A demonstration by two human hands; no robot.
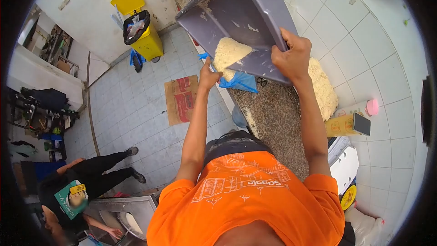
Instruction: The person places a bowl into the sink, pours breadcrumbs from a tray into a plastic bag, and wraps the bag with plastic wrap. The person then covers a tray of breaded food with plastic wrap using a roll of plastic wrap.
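Note:
My right hand point(293, 55) is wrapped round the rim of a large grey plastic tub point(268, 4), which is tilted on its side. A heap of pale, crumbly flour-like stuff point(231, 51) lies in the tub's lower corner and spills over its edge. Below that edge is a blue plastic bag point(241, 82), with some of the pale stuff at its mouth. My left hand point(210, 76) pinches the bag's edge, fingers closed, beside the spill. Much of the bag is hidden under the tub.
The speckled stone counter point(273, 109) carries a big pale heap point(322, 89), a yellow container point(340, 125) and a phone-like dark slab point(362, 124). A yellow bin point(148, 43) and flattened cardboard point(181, 100) are on the tiled floor. Another person point(86, 187) is at lower left, near a metal appliance point(129, 209).

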